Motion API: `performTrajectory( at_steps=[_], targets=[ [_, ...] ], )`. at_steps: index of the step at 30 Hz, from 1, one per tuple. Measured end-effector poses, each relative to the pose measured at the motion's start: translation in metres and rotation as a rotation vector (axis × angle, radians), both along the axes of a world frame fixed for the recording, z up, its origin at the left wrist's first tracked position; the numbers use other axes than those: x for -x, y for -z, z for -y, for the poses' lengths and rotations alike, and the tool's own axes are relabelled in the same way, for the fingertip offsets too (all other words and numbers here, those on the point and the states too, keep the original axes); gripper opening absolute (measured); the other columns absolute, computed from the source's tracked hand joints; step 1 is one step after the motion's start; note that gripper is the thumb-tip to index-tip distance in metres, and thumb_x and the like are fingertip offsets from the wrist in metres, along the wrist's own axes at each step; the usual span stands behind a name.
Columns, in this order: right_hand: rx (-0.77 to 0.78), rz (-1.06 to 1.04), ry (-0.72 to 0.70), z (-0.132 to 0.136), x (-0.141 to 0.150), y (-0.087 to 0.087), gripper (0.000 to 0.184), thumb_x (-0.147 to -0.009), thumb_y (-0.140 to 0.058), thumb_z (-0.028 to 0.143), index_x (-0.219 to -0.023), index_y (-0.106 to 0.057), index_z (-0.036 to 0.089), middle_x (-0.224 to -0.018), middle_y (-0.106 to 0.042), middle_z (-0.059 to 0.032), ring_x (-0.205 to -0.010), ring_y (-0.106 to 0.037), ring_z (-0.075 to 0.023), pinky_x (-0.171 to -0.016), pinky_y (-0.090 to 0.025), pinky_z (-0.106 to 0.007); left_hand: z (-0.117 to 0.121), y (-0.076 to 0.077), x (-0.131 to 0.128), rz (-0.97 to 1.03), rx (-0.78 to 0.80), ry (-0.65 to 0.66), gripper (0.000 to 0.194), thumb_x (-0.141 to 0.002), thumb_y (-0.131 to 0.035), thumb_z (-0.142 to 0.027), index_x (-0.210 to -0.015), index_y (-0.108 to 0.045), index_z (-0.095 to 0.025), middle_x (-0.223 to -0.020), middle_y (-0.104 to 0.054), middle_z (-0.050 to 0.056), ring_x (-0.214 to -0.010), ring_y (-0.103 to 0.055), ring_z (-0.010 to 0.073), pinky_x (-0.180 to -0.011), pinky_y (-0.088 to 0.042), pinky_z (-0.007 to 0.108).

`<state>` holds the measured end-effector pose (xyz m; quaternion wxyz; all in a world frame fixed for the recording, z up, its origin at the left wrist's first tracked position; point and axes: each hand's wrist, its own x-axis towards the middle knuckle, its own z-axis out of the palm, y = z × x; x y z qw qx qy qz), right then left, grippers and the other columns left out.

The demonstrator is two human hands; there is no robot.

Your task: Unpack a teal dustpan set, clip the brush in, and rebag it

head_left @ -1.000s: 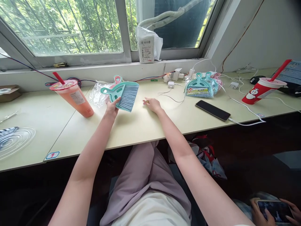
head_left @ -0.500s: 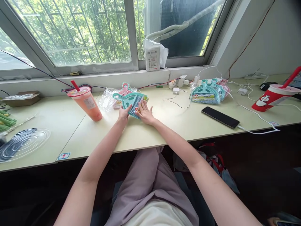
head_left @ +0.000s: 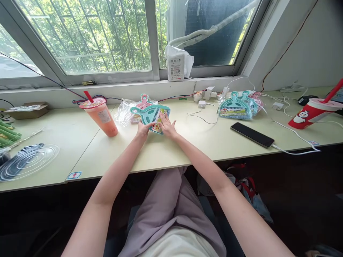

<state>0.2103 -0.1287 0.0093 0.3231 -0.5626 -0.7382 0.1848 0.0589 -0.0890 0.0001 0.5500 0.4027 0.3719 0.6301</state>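
A small teal hand brush (head_left: 149,114) with a colourful paper label lies on the pale desk (head_left: 187,142) ahead of me. My left hand (head_left: 143,129) grips its near left edge with curled fingers. My right hand (head_left: 167,126) rests on the brush's label with fingers spread flat, pressing it down. Just behind the brush sits a clear plastic bag (head_left: 124,113) with a pink brush (head_left: 143,101) on it.
An orange drink cup with a red straw (head_left: 99,114) stands left of the brush. Several teal and pink brush sets (head_left: 237,106) lie at the right, near a black phone (head_left: 252,134) on a white cable, chargers and a red cup (head_left: 311,112). A clear round lid (head_left: 26,162) lies far left.
The brush was held up by my left hand alone; it now lies on the desk. My right hand moved left from the desk onto its label.
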Motion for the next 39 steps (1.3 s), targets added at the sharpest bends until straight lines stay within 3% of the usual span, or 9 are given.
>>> performTrajectory(
  at_steps=[6,10,15,18,23,25,28,34,39],
  targets=[
    [-0.023,0.051,0.047,0.002,0.000,-0.003,0.062,-0.104,-0.033,0.031,-0.164,-0.017,0.034,-0.172,-0.011,-0.0014,-0.161,0.000,-0.0236,-0.116,0.013,-0.075,0.000,0.002,0.000,-0.024,-0.022,-0.012,0.068,-0.046,-0.089,-0.007,-0.104,-0.058,-0.019,-0.102,-0.071,0.005,-0.097,-0.071,0.0242,-0.086,-0.060,0.036],
    [-0.050,-0.186,0.187,-0.002,0.001,0.002,0.081,-0.097,-0.048,0.032,-0.166,-0.007,0.022,-0.172,-0.005,-0.0100,-0.161,0.000,-0.0244,-0.123,-0.002,-0.068,-0.003,0.005,0.001,-0.004,-0.063,-0.031,0.072,-0.045,-0.093,-0.011,-0.107,-0.057,-0.021,-0.107,-0.071,0.006,-0.098,-0.071,0.0242,-0.086,-0.060,0.036],
    [0.219,-0.881,0.082,-0.006,-0.005,0.005,0.067,-0.085,-0.072,0.033,-0.145,-0.047,0.017,-0.142,-0.062,-0.0159,-0.132,-0.061,-0.0262,-0.112,-0.049,-0.047,-0.003,0.005,-0.001,-0.019,-0.096,-0.023,0.079,-0.041,-0.097,-0.015,-0.109,-0.057,-0.022,-0.107,-0.070,0.007,-0.101,-0.070,0.0259,-0.089,-0.060,0.038],
    [0.291,-1.114,0.028,-0.006,-0.009,0.001,0.040,-0.078,-0.079,0.024,-0.114,-0.061,0.019,-0.111,-0.076,-0.0093,-0.102,-0.075,-0.0234,-0.099,-0.060,-0.046,-0.002,0.002,-0.001,-0.086,-0.131,0.036,0.068,-0.050,-0.097,-0.024,-0.106,-0.060,-0.021,-0.104,-0.070,0.008,-0.104,-0.069,0.0272,-0.090,-0.058,0.038],
    [0.250,-1.301,0.121,-0.007,-0.017,-0.003,0.028,-0.074,-0.076,0.008,-0.096,-0.062,0.019,-0.091,-0.077,-0.0042,-0.090,-0.077,-0.0215,-0.094,-0.063,-0.043,0.000,-0.012,0.014,-0.459,-0.234,-0.280,0.017,-0.091,-0.065,-0.036,-0.091,-0.064,-0.019,-0.099,-0.065,0.012,-0.112,-0.063,0.0300,-0.097,-0.051,0.042],
    [0.243,-1.345,0.151,-0.008,-0.021,-0.003,0.025,-0.075,-0.072,0.006,-0.094,-0.062,0.019,-0.090,-0.077,-0.0037,-0.090,-0.076,-0.0204,-0.095,-0.063,-0.041,-0.001,-0.017,0.028,-0.634,-0.322,-0.514,0.008,-0.090,-0.062,-0.023,-0.097,-0.066,-0.020,-0.115,-0.061,0.015,-0.126,-0.052,0.0323,-0.106,-0.044,0.045],
    [0.239,-1.375,0.142,-0.008,-0.024,-0.003,0.022,-0.077,-0.068,0.005,-0.092,-0.063,0.019,-0.091,-0.077,-0.0036,-0.089,-0.076,-0.0197,-0.095,-0.063,-0.040,-0.007,-0.016,0.051,-0.815,-0.322,-0.701,0.030,-0.081,-0.064,-0.008,-0.108,-0.065,-0.019,-0.134,-0.053,0.018,-0.138,-0.037,0.0377,-0.112,-0.036,0.052],
    [0.217,-1.331,0.059,-0.007,-0.023,-0.004,0.027,-0.073,-0.075,0.009,-0.094,-0.063,0.020,-0.094,-0.077,-0.0046,-0.092,-0.077,-0.0218,-0.094,-0.063,-0.041,-0.018,-0.011,0.076,-0.936,-0.211,-0.727,0.023,-0.085,-0.052,-0.005,-0.094,-0.069,-0.018,-0.120,-0.060,0.020,-0.129,-0.041,0.0415,-0.113,-0.027,0.061],
    [0.172,-1.351,0.010,-0.005,-0.024,-0.010,0.031,-0.073,-0.076,0.011,-0.099,-0.062,0.020,-0.095,-0.078,-0.0042,-0.093,-0.077,-0.0219,-0.095,-0.063,-0.040,-0.009,-0.021,0.067,-0.953,-0.377,-0.727,0.032,-0.092,-0.040,-0.007,-0.098,-0.070,-0.019,-0.123,-0.059,0.018,-0.125,-0.049,0.0361,-0.112,-0.031,0.053]
  ],
)
